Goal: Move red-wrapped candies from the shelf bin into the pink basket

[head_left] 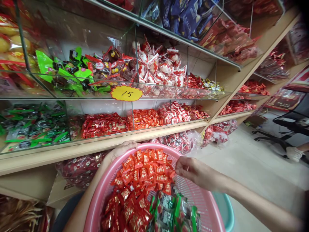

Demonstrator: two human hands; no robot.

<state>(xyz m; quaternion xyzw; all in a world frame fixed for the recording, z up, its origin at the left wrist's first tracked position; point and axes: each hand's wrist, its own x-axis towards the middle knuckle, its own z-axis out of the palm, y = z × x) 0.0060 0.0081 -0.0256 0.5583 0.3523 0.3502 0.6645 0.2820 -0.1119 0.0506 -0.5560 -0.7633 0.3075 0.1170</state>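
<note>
A pink plastic basket (209, 203) with a mesh wall is held in front of me. My left hand (123, 150) grips its far left rim, close to the shelf edge. Inside are orange-red wrapped candies (147, 169) at the far side, darker red shiny candies (127, 209) at the near left, and clear and green packets (169, 211) at the near right. Over the right part of the basket, my right hand (194, 171) has its fingers closed at the edge of the orange-red candies, pinching one small packet.
Glass-fronted shelves (96, 137) ahead hold candies in compartments, with a yellow price tag (126, 93) reading 15. Bagged candies (181, 141) lie under the bottom shelf. A teal basin (228, 209) is on the floor at right. Further right are a chair base (272, 137) and another person's foot (294, 154).
</note>
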